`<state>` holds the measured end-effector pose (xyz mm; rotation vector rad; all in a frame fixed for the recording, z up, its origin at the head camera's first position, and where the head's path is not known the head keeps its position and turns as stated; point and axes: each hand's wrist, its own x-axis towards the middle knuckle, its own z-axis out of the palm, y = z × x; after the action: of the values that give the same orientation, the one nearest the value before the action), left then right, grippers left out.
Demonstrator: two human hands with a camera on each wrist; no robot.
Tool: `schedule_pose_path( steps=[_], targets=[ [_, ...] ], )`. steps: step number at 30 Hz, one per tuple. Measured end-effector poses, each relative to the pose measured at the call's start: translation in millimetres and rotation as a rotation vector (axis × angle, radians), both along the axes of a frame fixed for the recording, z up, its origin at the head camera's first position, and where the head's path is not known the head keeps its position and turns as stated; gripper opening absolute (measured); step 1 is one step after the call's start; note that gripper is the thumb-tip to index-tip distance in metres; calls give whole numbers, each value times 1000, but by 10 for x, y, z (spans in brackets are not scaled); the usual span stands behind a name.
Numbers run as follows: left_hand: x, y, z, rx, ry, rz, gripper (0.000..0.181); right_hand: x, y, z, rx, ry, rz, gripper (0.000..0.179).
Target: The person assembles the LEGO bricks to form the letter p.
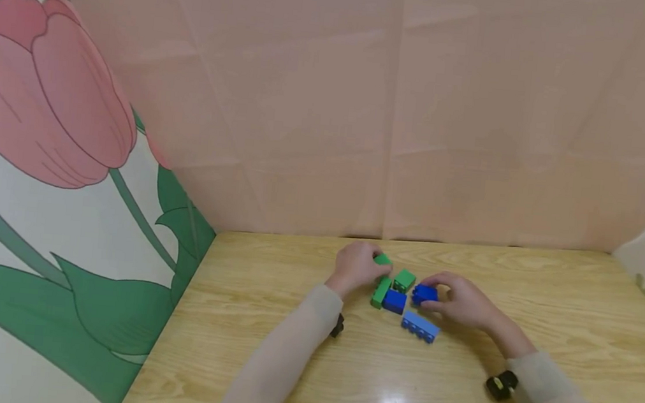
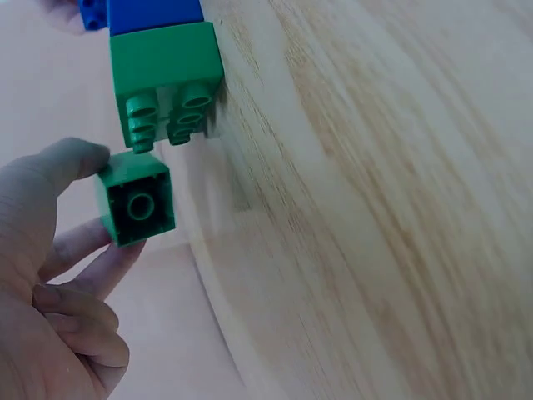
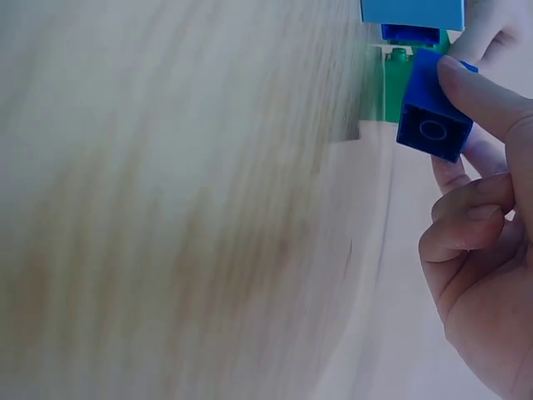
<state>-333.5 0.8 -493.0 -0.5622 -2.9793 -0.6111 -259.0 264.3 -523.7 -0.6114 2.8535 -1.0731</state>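
A pink cloth [image 1: 320,99] is hanging well beyond the central blue block [image 1: 394,302]. A wood-grain surface [image 1: 285,365] is supporting that block. A tulip-printed panel [image 1: 133,262] is standing well to the left of the central blue block. Two light sleeves [image 1: 286,352] are extending toward it from the near side.

The right hand [image 1: 463,300] is working to the right of the central blue block, with thumb and fingers pinching. The left hand [image 1: 358,267] is working beyond it and to its left, likewise pinching.

A light blue block [image 1: 419,326] is lying on its side, near right of the central blue block, its studs facing the person. A long green block [image 1: 380,293] is lying just beside the central blue block, on the left. A short green block [image 1: 404,280] is resting just beyond it. The right hand is gripping a dark blue block [image 3: 433,104], right of the central blue block. The left hand is gripping a small green block [image 2: 137,200], beyond and left of the central blue block; its hollow underside is facing the left wrist camera.
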Motion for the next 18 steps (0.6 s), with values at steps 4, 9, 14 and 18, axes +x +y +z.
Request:
schedule_pose_path(
  steps=[4,9,14,18],
  targets=[
    [40,-55,6,32,36,31,33,44,44,21,-24,-24,-29,45],
    [92,-127,16,28,87,51,41,101,67,61,-81,-54,-63,49],
    [189,-186,55,21,152,37,42,160,76,88,-117,-31,-71,47],
    [300,-216,75,18,221,-19,42,209,88,107,-152,-31,-83,45]
  ],
)
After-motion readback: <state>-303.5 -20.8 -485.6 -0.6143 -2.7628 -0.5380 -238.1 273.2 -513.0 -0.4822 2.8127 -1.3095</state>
